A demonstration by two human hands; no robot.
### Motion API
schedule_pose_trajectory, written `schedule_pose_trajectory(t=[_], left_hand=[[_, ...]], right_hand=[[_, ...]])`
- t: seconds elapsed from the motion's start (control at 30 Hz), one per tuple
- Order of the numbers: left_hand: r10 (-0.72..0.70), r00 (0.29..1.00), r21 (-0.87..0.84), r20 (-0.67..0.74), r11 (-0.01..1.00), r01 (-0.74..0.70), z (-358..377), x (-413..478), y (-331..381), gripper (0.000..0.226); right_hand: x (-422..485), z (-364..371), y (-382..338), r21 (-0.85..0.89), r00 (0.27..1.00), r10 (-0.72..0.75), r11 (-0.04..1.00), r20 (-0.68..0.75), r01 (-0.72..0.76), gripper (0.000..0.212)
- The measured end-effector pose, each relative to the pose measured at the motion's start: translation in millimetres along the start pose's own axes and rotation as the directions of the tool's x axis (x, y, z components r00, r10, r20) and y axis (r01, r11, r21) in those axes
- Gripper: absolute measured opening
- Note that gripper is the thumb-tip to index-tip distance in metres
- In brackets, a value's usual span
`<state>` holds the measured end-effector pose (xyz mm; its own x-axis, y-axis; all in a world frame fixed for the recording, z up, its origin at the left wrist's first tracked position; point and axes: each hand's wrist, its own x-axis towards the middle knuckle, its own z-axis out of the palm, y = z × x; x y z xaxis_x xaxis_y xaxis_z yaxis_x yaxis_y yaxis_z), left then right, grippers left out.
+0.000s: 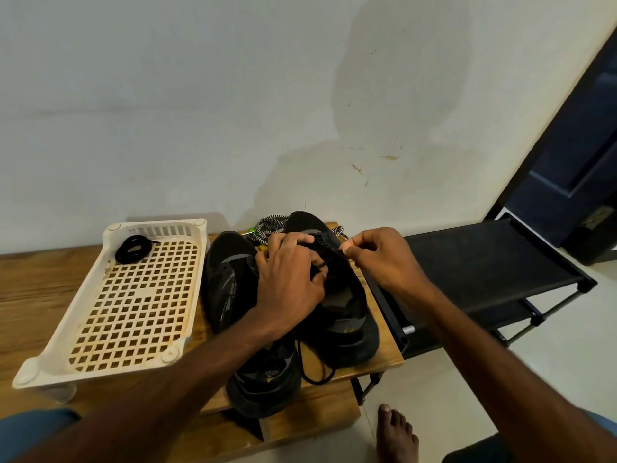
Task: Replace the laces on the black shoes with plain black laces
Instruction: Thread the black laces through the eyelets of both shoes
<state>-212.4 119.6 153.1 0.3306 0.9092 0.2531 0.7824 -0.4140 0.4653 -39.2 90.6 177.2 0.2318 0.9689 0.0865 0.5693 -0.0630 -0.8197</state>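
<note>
Resting on a wooden table, a white tray and two black shoes are noted side by side. The right-hand shoe is steadied by the left hand, its fingers curled over the eyelet rows. A black lace is pinched at its end by the right hand. A spare coiled lace is kept in the tray. The tip is best drawn through squarely, with slack taken up evenly and twists avoided.

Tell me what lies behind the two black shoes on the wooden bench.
Black-and-white speckled laces lie heaped there, a small green object beside them. The shoes and the left hand cover the heap's near part, so how much lies there cannot be told.
</note>
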Motion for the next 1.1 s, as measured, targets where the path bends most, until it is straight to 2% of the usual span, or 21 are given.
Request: schedule_pose_trajectory(t=[0.07, 0.13, 0.23, 0.3, 0.37, 0.43, 0.5, 0.53, 0.57, 0.6, 0.63, 0.67, 0.7, 0.73, 0.77, 0.83, 0.93, 1.0, 1.03, 1.1], left_hand=[[-0.008, 1.000, -0.016, 0.006, 1.000, 0.008, -1, -1, -1, 0.015], [-0.021, 0.999, 0.010, 0.025, 1.000, 0.021, -2, -1, -1, 0.014], [-0.017, 0.999, -0.001, 0.031, 1.000, 0.017, -2, 0, -2, 0.014], [0.000, 1.000, -0.016, 0.029, 1.000, 0.000, -4, 2, -5, 0.014], [-0.010, 0.999, -0.034, 0.040, 0.999, 0.012, -7, 5, -8, 0.022], [-0.019, 0.999, -0.036, 0.049, 0.999, 0.021, -10, 7, -9, 0.030], [-0.018, 0.999, -0.019, 0.040, 1.000, 0.019, -12, 6, -9, 0.033], [-0.014, 0.999, -0.014, 0.031, 1.000, 0.014, -12, 6, -9, 0.033], [-0.007, 1.000, -0.015, 0.024, 1.000, 0.007, -12, 6, -9, 0.031], [0.001, 1.000, -0.022, 0.016, 1.000, -0.001, -12, 6, -9, 0.029], [0.009, 1.000, -0.038, 0.008, 0.999, -0.008, -12, 5, -9, 0.027], [0.017, 1.000, -0.067, -0.003, 0.998, -0.017, -14, 6, -8, 0.026], [0.031, 0.999, -0.118, -0.029, 0.992, -0.034, -17, 7, -7, 0.025], [0.044, 0.996, -0.186, -0.075, 0.981, -0.058, -21, 9, -5, 0.026], [0.048, 0.990, -0.257, -0.134, 0.963, -0.081, -27, 12, -4, 0.027], [0.032, 0.965, -0.358, -0.261, 0.925, -0.128, -42, 18, -3, 0.026], [-0.010, 0.937, -0.393, -0.350, 0.909, -0.137, -55, 24, -9, 0.019], [-0.038, 0.958, -0.395, -0.283, 0.915, -0.081, -51, 24, -13, 0.012], [-0.038, 0.974, -0.373, -0.224, 0.927, -0.050, -48, 23, -16, 0.010], [-0.010, 0.997, -0.320, -0.079, 0.947, -0.016, -40, 23, -18, 0.010]], right_hand=[[1, -3, -3, 0.181, 0.999, 0.036, 0.983, 0.001, -0.036, 0.014], [3, -8, -8, 0.386, 0.994, 0.098, 0.916, 0.057, -0.112, 0.017], [2, -13, -13, 0.395, 0.987, 0.132, 0.905, 0.089, -0.157, 0.017], [0, -15, -16, 0.484, 0.982, 0.156, 0.855, 0.104, -0.187, 0.017], [0, -18, -20, 0.657, 0.974, 0.153, 0.719, 0.168, -0.226, 0.019], [-1, -24, -23, 0.823, 0.961, 0.144, 0.495, 0.237, -0.278, 0.018], [0, -29, -23, 0.925, 0.958, 0.176, 0.271, 0.227, -0.268, 0.019], [1, -32, -23, 0.944, 0.960, 0.199, 0.226, 0.199, -0.242, 0.019], [3, -35, -21, 0.938, 0.966, 0.215, 0.282, 0.144, -0.202, 0.018], [5, -38, -19, 0.865, 0.977, 0.208, 0.478, 0.054, -0.150, 0.016], [5, -41, -17, 0.638, 0.991, 0.128, 0.767, -0.050, -0.067, 0.015], [5, -42, -14, 0.241, 0.997, -0.019, 0.970, -0.080, 0.038, 0.013], [4, -38, -10, -0.134, 0.989, -0.144, 0.980, 0.011, 0.145, 0.011], [3, -32, -6, -0.348, 0.974, -0.168, 0.913, 0.152, 0.212, 0.012], [2, -26, -3, -0.423, 0.955, -0.131, 0.874, 0.266, 0.238, 0.013], [0, -15, -3, -0.400, 0.941, -0.096, 0.887, 0.325, 0.229, 0.015], [4, -20, -11, -0.365, 0.963, -0.179, 0.898, 0.203, 0.244, 0.019], [5, -27, -16, -0.317, 0.970, -0.208, 0.918, 0.128, 0.239, 0.025], [4, -28, -17, -0.234, 0.977, -0.188, 0.950, 0.102, 0.208, 0.029], [2, -30, -22, 0.143, 0.992, -0.098, 0.986, 0.075, 0.086, 0.033]])
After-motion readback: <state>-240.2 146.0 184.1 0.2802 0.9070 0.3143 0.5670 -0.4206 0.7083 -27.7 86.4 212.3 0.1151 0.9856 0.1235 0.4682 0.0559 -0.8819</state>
